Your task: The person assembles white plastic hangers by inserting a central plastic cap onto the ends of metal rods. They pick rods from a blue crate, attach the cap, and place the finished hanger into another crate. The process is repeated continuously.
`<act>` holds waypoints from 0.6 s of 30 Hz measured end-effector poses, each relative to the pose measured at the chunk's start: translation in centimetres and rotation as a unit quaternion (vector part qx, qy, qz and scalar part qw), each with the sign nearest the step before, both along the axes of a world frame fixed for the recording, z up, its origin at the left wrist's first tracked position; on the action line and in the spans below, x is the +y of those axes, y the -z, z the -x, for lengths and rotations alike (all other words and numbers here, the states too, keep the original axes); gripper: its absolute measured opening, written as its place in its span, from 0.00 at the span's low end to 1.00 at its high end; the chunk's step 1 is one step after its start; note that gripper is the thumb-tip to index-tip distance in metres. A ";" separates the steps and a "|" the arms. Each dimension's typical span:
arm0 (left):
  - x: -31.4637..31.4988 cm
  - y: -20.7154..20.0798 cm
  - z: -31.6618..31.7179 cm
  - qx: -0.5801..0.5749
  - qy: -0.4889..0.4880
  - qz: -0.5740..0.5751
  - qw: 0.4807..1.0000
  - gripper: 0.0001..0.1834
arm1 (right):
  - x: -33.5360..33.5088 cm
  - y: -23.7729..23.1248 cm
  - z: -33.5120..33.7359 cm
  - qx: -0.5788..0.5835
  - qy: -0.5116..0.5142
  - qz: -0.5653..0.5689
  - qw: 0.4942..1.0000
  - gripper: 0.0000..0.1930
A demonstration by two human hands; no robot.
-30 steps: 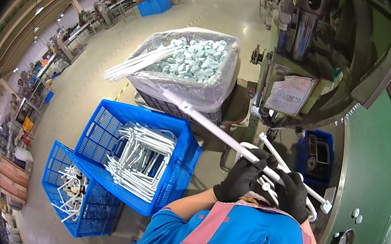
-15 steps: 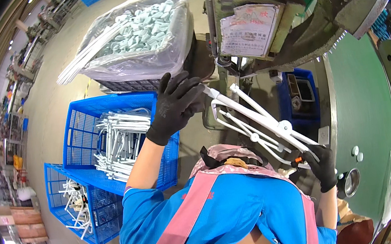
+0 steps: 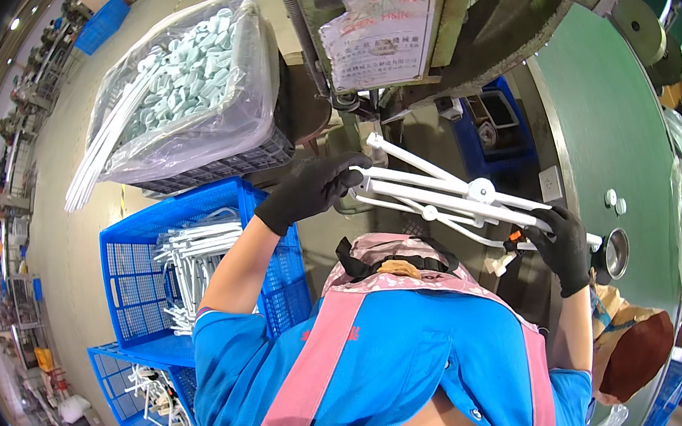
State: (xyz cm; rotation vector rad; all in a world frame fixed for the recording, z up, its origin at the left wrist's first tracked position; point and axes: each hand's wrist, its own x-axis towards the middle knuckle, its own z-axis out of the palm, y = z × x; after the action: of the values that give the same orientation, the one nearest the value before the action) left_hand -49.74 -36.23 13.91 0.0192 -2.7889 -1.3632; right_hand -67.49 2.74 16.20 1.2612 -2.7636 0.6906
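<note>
A white tubular folding frame, with round white joints along its crossed tubes, is held level in front of my apron. My left hand, in a black glove, closes around its left end. Around the right end of the tubes wraps my right hand, gloved in black too. An orange piece shows on the frame beside the right-hand fingers. Above the frame stands a green metal machine with a worn label plate.
Left of me, a blue crate holds white tube parts; a lower blue crate holds more. Behind stands a plastic-lined bin of pale green pieces, with long white rods across it. At right is a green tabletop with a metal bowl.
My left hand was open with spread fingers near the frame's left end; now it grips that end. The view has shifted slightly, and my right hand still holds the other end.
</note>
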 end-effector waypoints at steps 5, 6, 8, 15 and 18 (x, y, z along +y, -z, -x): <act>-0.4 0.1 1.0 0.067 0.085 0.121 0.987 0.23 | 0.9 0.8 0.1 -0.051 0.002 0.001 0.999 0.12; -0.4 0.3 1.3 0.072 0.090 0.169 0.979 0.22 | 1.1 0.9 0.1 -0.057 0.005 0.003 0.998 0.12; -0.3 0.7 2.0 0.085 0.102 0.263 0.956 0.20 | 1.2 0.8 0.0 -0.034 0.016 -0.003 0.999 0.13; 1.7 3.8 5.3 0.189 0.012 0.261 0.947 0.17 | 2.0 2.3 1.4 0.155 0.185 0.054 0.969 0.19; 3.2 4.8 5.0 0.161 0.004 0.240 0.957 0.19 | 3.4 4.6 2.0 0.207 0.330 0.120 0.913 0.26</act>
State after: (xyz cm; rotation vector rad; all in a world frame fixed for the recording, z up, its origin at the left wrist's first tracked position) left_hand -54.76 -33.06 9.09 -0.2090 -2.7458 -0.5878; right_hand -69.50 6.14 11.62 0.3192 -2.4076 0.5806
